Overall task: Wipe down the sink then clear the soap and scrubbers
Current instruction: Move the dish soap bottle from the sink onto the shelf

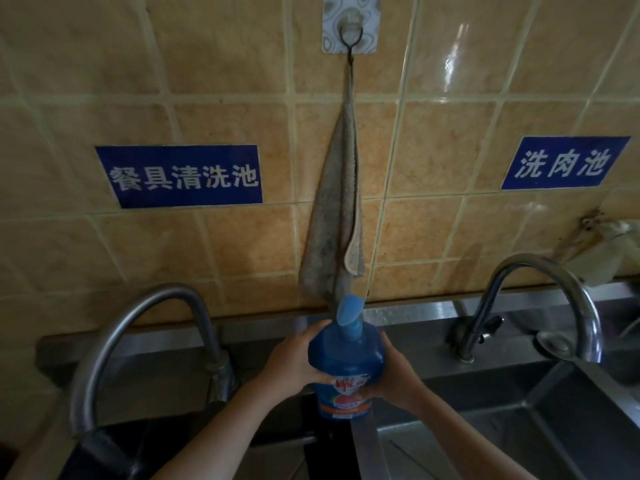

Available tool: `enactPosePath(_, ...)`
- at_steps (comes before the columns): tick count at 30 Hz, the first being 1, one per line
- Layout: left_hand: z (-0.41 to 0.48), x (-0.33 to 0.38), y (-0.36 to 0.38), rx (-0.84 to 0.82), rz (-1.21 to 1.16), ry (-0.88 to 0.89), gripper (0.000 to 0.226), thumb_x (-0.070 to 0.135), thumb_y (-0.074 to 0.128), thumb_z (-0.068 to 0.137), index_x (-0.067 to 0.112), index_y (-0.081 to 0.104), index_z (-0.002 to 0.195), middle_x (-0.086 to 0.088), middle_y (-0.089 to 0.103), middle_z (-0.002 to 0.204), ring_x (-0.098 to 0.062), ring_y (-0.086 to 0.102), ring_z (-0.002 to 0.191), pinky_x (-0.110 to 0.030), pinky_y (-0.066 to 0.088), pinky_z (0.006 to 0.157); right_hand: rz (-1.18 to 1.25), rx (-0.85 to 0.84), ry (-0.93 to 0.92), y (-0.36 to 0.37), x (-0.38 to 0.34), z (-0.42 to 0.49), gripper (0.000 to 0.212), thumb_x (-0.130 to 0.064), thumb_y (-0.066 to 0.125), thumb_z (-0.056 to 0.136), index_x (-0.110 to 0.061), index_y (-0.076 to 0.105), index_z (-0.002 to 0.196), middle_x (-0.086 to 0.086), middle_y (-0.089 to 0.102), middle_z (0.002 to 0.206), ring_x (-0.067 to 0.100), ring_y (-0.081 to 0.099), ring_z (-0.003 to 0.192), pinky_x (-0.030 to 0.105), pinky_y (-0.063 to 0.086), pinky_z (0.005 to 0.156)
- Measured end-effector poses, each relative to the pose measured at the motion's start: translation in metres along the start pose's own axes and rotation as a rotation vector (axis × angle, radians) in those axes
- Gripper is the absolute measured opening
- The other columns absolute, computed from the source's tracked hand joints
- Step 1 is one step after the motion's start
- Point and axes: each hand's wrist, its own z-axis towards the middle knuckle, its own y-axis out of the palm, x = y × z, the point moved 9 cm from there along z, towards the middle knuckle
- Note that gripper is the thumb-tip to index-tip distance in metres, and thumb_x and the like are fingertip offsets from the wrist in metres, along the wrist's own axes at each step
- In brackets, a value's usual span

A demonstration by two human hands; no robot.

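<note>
A blue soap bottle (344, 365) with a light blue pump top and an orange and red label is held upright over the divider between two steel sink basins. My left hand (294, 358) grips its left side, fingers curled round the body. My right hand (394, 372) grips its right side the same way. The right basin (519, 420) is bare steel. The left basin (194, 445) is dark and mostly hidden by my left arm. No scrubbers show.
A grey cloth (337, 216) hangs from a wall hook (351, 46) just behind the bottle. Curved faucets stand at left (114, 344) and right (540, 289). Two blue signs are on the tiled wall. A steel ledge (422, 311) runs along the back.
</note>
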Motion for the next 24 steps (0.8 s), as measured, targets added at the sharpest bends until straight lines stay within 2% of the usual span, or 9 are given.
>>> enactPosePath(4, -0.017, 0.014, -0.008, -0.027, -0.062, 0.012, 0.096, 0.025, 0.086, 0.061, 0.035, 0.034, 0.142, 0.011, 0.045, 0.141, -0.009, 0.038, 0.133, -0.043, 0.039, 0.107, -0.017, -0.001, -0.018, -0.008, -0.014, -0.020, 0.105, -0.021, 0.091, 0.043, -0.030, 0.036, 0.131, -0.016, 0.059, 0.117, 0.006, 0.056, 0.111, 0.022, 0.049, 0.087)
enactPosePath(9, -0.036, 0.053, -0.036, -0.047, -0.134, 0.072, 0.097, 0.020, 0.085, 0.064, 0.030, 0.031, 0.145, 0.010, 0.040, 0.146, -0.008, 0.033, 0.136, -0.040, 0.035, 0.110, 0.035, 0.042, -0.040, -0.032, -0.049, -0.041, 0.099, -0.027, 0.093, 0.036, -0.038, 0.044, 0.122, -0.013, 0.065, 0.112, 0.003, 0.061, 0.106, 0.032, 0.054, 0.090)
enactPosePath(11, -0.047, 0.069, -0.052, -0.044, -0.147, 0.112, 0.097, 0.020, 0.083, 0.066, 0.031, 0.029, 0.145, 0.011, 0.038, 0.147, -0.006, 0.030, 0.137, -0.033, 0.033, 0.109, 0.061, 0.051, -0.075, -0.041, -0.073, -0.050, 0.098, -0.029, 0.094, 0.037, -0.045, 0.043, 0.119, -0.016, 0.065, 0.112, -0.001, 0.061, 0.105, 0.028, 0.054, 0.089)
enactPosePath(13, -0.058, 0.082, -0.070, -0.033, -0.155, 0.148, 0.096, 0.021, 0.082, 0.068, 0.032, 0.028, 0.146, 0.013, 0.035, 0.148, -0.005, 0.029, 0.137, -0.033, 0.031, 0.110, 0.070, 0.060, -0.122, -0.048, -0.098, -0.059, 0.099, -0.028, 0.095, 0.038, -0.047, 0.042, 0.119, -0.018, 0.065, 0.113, -0.007, 0.060, 0.104, 0.017, 0.053, 0.084)
enactPosePath(15, -0.069, 0.092, -0.087, -0.021, -0.175, 0.174, 0.094, 0.022, 0.081, 0.068, 0.034, 0.028, 0.145, 0.016, 0.035, 0.146, -0.003, 0.029, 0.136, -0.033, 0.030, 0.110, 0.075, 0.071, -0.156, -0.055, -0.122, -0.067, 0.099, -0.023, 0.095, 0.041, -0.039, 0.044, 0.124, -0.015, 0.064, 0.116, -0.006, 0.060, 0.105, 0.015, 0.052, 0.083)
enactPosePath(18, -0.088, 0.102, -0.114, 0.039, -0.205, 0.196, 0.093, 0.021, 0.083, 0.067, 0.037, 0.032, 0.143, 0.019, 0.039, 0.141, -0.001, 0.031, 0.134, -0.031, 0.030, 0.110, 0.043, 0.072, -0.224, -0.059, -0.162, -0.081, 0.095, -0.021, 0.092, 0.046, -0.028, 0.046, 0.129, -0.011, 0.064, 0.117, 0.002, 0.060, 0.110, 0.032, 0.053, 0.092)
enactPosePath(21, -0.114, 0.115, -0.142, 0.083, -0.194, 0.220, 0.086, 0.023, 0.082, 0.068, 0.053, 0.032, 0.130, 0.033, 0.038, 0.131, 0.001, 0.033, 0.132, -0.027, 0.031, 0.106, 0.030, 0.075, -0.281, -0.057, -0.200, -0.093, 0.092, -0.014, 0.091, 0.050, -0.028, 0.046, 0.129, -0.011, 0.065, 0.116, 0.002, 0.061, 0.108, 0.032, 0.055, 0.090)
enactPosePath(22, -0.124, 0.119, -0.151, 0.091, -0.202, 0.232, 0.085, 0.022, 0.081, 0.068, 0.054, 0.032, 0.129, 0.032, 0.038, 0.132, 0.000, 0.033, 0.132, -0.030, 0.032, 0.107, 0.038, 0.078, -0.292, -0.055, -0.211, -0.097, 0.094, -0.012, 0.092, 0.050, -0.028, 0.046, 0.130, -0.011, 0.065, 0.116, 0.004, 0.061, 0.108, 0.033, 0.055, 0.090)
enactPosePath(24, -0.143, 0.122, -0.169, 0.117, -0.230, 0.255, 0.087, 0.019, 0.080, 0.069, 0.042, 0.032, 0.138, 0.018, 0.040, 0.142, -0.007, 0.032, 0.136, -0.039, 0.032, 0.111, 0.051, 0.064, -0.320, -0.049, -0.232, -0.102, 0.096, -0.009, 0.091, 0.049, -0.027, 0.046, 0.131, -0.009, 0.065, 0.116, 0.008, 0.061, 0.109, 0.035, 0.055, 0.089)
